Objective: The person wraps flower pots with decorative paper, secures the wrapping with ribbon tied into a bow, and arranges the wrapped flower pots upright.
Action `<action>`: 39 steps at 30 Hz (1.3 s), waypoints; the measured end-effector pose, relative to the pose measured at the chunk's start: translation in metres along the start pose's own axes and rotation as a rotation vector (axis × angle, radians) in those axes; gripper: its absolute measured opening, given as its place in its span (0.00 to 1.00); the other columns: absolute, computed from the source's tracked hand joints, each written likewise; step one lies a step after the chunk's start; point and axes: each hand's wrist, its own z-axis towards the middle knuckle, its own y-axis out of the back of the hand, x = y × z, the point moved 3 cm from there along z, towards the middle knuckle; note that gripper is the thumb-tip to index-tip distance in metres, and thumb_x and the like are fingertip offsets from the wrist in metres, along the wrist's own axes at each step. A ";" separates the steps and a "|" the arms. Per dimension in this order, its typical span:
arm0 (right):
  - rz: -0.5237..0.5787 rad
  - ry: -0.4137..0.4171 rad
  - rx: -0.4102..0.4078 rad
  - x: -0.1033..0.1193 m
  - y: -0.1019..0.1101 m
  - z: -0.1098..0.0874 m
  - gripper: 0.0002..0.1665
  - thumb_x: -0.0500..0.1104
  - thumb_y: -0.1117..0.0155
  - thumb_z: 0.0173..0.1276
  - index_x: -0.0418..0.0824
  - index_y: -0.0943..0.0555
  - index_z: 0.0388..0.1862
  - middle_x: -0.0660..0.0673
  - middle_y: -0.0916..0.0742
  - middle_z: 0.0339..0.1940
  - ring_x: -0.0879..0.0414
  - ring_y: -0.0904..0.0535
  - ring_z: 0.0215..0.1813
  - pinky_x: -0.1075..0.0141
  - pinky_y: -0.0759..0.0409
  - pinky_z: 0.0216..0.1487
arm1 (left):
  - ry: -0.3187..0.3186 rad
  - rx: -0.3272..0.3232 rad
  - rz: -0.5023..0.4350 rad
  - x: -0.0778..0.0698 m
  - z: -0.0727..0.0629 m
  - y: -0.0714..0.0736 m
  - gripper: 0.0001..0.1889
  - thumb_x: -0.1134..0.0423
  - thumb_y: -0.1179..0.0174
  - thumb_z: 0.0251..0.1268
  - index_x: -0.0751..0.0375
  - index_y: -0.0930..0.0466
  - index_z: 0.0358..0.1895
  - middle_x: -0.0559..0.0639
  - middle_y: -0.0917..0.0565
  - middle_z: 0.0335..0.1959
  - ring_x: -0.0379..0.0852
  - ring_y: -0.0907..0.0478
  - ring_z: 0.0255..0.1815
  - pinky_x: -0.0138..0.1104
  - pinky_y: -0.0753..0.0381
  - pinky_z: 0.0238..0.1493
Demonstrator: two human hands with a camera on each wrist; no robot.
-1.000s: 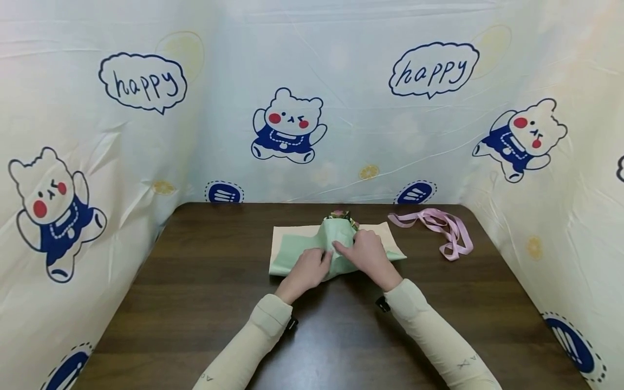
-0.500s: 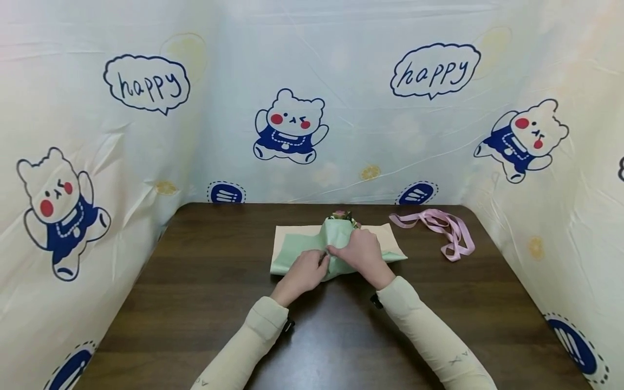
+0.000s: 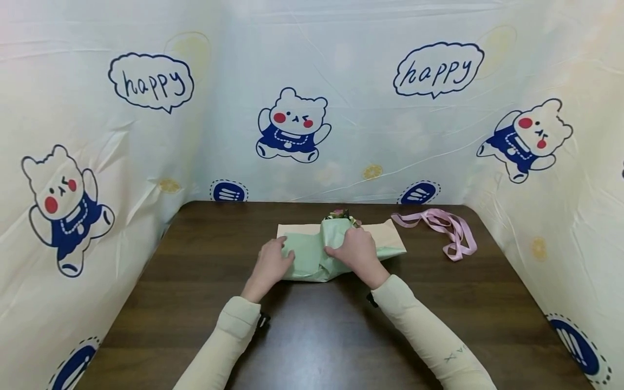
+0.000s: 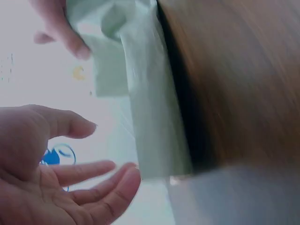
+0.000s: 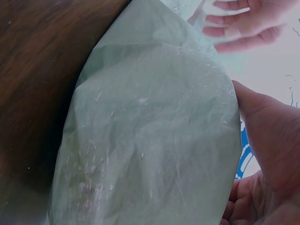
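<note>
A small bunch of flowers (image 3: pixel 341 215) pokes out of the folded green wrapping paper (image 3: pixel 306 255), which lies over a cream sheet (image 3: pixel 390 238) on the table. My right hand (image 3: pixel 359 252) grips the green paper where it is folded over the flowers, its thumb on the front of the fold. The stems are hidden by the paper. My left hand (image 3: pixel 271 262) is at the paper's left end, fingers spread and loosely bent. In the left wrist view, the left hand's thumb and fingers (image 4: pixel 124 187) stand apart with nothing between them, close to the paper's edge.
A loose pink ribbon (image 3: pixel 455 233) lies in a tangle at the back right of the dark wooden table (image 3: pixel 312 346). A printed cloth (image 3: pixel 351 124) with bears hangs around the back and sides.
My left hand has let go of the middle fold and moved left to the paper's left end. My right hand has shifted slightly left on the fold and keeps its hold.
</note>
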 end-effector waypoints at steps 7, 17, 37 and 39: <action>-0.035 0.007 -0.008 0.005 0.001 -0.001 0.37 0.71 0.27 0.53 0.43 0.28 0.12 0.46 0.24 0.14 0.49 0.22 0.22 0.58 0.23 0.22 | 0.153 0.065 -0.008 0.027 -0.003 0.004 0.28 0.59 0.39 0.71 0.79 0.30 0.64 0.66 0.18 0.42 0.59 0.21 0.39 0.50 0.20 0.43; -0.045 0.020 -0.027 0.010 0.005 -0.005 0.36 0.69 0.26 0.54 0.42 0.27 0.14 0.45 0.22 0.16 0.47 0.19 0.25 0.56 0.20 0.27 | 0.200 0.126 -0.082 0.032 -0.003 -0.002 0.35 0.60 0.37 0.70 0.78 0.40 0.72 0.70 0.18 0.51 0.62 0.19 0.53 0.53 0.20 0.52; 0.014 0.005 0.124 -0.002 0.012 -0.003 0.35 0.68 0.34 0.64 0.42 0.27 0.14 0.45 0.23 0.15 0.49 0.23 0.21 0.57 0.23 0.25 | 0.199 0.053 -0.182 0.039 -0.009 0.002 0.39 0.69 0.32 0.62 0.77 0.40 0.73 0.69 0.17 0.52 0.64 0.21 0.55 0.54 0.22 0.58; 0.019 -0.011 0.116 -0.002 0.011 -0.002 0.36 0.70 0.32 0.62 0.42 0.26 0.15 0.45 0.22 0.15 0.49 0.23 0.22 0.58 0.23 0.24 | 0.204 0.058 -0.163 0.040 -0.010 0.002 0.37 0.67 0.33 0.63 0.79 0.39 0.72 0.69 0.17 0.51 0.64 0.22 0.57 0.55 0.23 0.59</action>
